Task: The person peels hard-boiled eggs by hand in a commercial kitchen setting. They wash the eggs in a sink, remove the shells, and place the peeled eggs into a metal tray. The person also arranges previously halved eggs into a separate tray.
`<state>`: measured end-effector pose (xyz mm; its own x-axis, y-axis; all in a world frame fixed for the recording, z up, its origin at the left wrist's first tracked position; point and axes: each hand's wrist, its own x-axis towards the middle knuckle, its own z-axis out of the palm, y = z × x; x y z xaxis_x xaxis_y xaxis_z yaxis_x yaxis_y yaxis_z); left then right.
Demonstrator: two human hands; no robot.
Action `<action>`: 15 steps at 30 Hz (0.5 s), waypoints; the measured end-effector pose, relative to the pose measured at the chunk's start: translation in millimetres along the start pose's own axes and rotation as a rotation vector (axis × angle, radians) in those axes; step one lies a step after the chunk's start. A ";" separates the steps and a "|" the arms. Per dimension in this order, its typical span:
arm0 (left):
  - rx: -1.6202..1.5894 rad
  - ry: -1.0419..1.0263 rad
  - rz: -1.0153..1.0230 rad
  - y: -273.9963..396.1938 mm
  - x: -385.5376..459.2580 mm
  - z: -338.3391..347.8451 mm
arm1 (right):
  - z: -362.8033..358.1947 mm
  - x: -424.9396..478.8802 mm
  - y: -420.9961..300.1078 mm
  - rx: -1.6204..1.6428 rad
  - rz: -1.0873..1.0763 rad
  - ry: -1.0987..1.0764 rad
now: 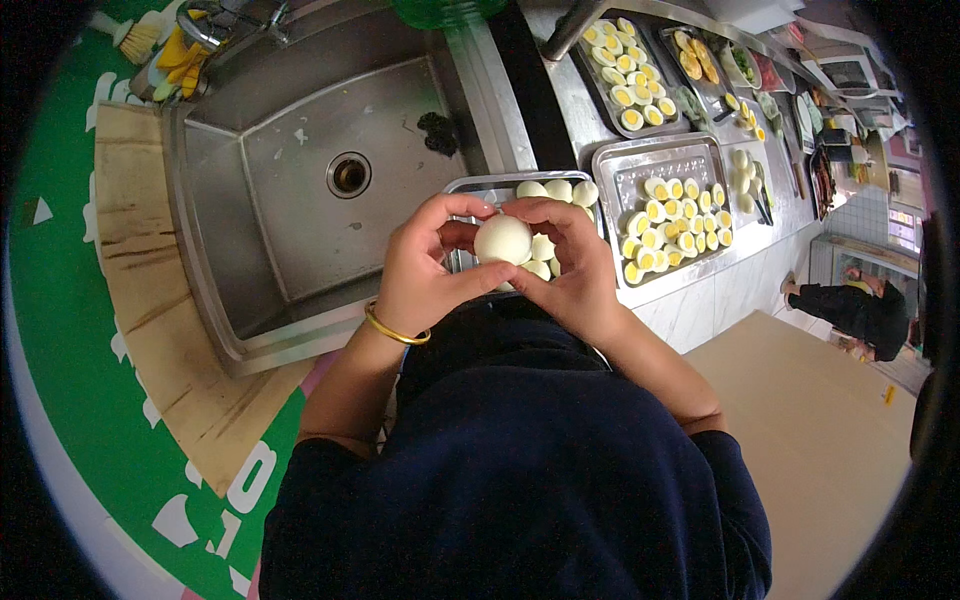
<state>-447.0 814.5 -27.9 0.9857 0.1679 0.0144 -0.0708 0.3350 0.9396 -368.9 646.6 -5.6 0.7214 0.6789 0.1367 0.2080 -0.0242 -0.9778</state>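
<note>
A peeled boiled egg [502,240] is held between the fingertips of my left hand [431,255] and my right hand [574,259]. It looks whole and white, with no shell visible on it. Below my hands, a metal tray [517,178] carries several more peeled eggs [559,190], partly hidden by my fingers. Right of that tray, a larger metal tray [660,152] holds many halved boiled eggs [675,221], most with yellow yolks facing up. A gold-coloured bangle [396,324] circles my left wrist.
At left is a stainless-steel sink [300,150] with a drain [349,175] and a dark scourer [437,133]. A further tray of halved eggs [634,71] stands at the back. Whole eggs [742,180] lie beside a knife [763,193]. A person [855,307] stands far right.
</note>
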 end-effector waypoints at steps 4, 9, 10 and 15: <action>0.099 0.061 0.118 1.5 0.6 6.2 | -2.0 -3.6 -2.3 0.065 0.037 0.024; 0.269 0.115 0.184 5.4 -1.7 12.3 | -8.3 -3.5 -3.6 0.612 0.313 -0.025; 0.345 0.107 0.209 10.8 -1.1 13.9 | -10.0 -2.4 -2.8 0.589 0.334 -0.046; 0.675 0.092 0.421 28.2 5.0 16.9 | -10.8 -1.8 -6.1 0.592 0.334 -0.063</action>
<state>-441.5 809.1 4.4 0.8779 0.2414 0.4136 -0.2976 -0.4017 0.8661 -364.3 637.7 1.9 0.6409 0.7464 -0.1795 -0.4283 0.1536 -0.8905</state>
